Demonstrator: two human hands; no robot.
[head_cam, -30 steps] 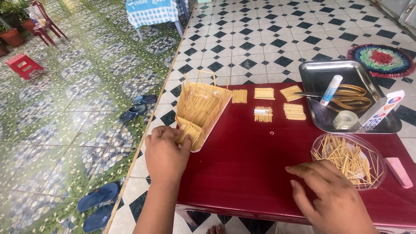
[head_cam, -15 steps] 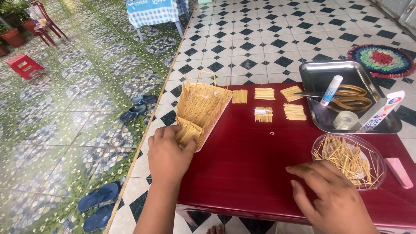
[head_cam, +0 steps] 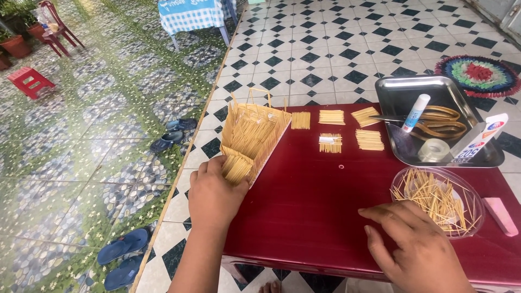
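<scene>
The red table point(head_cam: 304, 206) spreads under both my hands. My left hand point(head_cam: 214, 198) clasps the near end of the toothpick model point(head_cam: 251, 138), fingers curled around its small front panel, bracing it at the table's left edge, I'd judge. My right hand point(head_cam: 418, 247) lies flat with loose, empty fingers, just short of the clear bowl of toothpicks point(head_cam: 437, 201). Beyond, the steel tray point(head_cam: 396, 89) keeps glue stick point(head_cam: 415, 112) and scissors point(head_cam: 437, 122) corralled, though they're small here.
</scene>
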